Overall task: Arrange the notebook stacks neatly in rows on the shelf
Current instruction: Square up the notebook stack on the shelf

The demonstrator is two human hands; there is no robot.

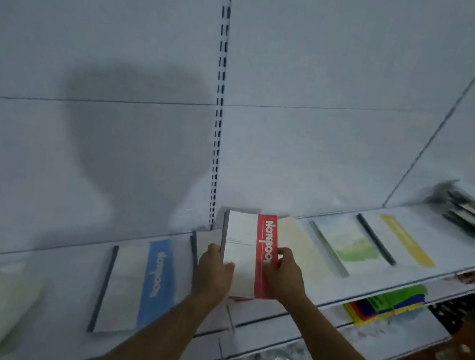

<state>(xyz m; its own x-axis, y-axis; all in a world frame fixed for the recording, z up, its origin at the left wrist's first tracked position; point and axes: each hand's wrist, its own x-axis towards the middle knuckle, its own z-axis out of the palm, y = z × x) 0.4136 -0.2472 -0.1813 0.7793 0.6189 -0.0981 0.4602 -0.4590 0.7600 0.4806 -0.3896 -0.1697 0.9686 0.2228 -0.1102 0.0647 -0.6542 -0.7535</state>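
At frame centre, left hand and right hand are gripping the red-striped notebook stack, squaring it on the shelf.

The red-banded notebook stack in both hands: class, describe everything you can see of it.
The red-banded notebook stack has a white, paper-looking cover with a broad red stripe bearing white lettering, and a dark spine along its left edge. It sits on the white shelf, between the blue-banded stack and a pale cream one. The left hand grips its left edge; the right hand holds its right part, fingers over the stripe.
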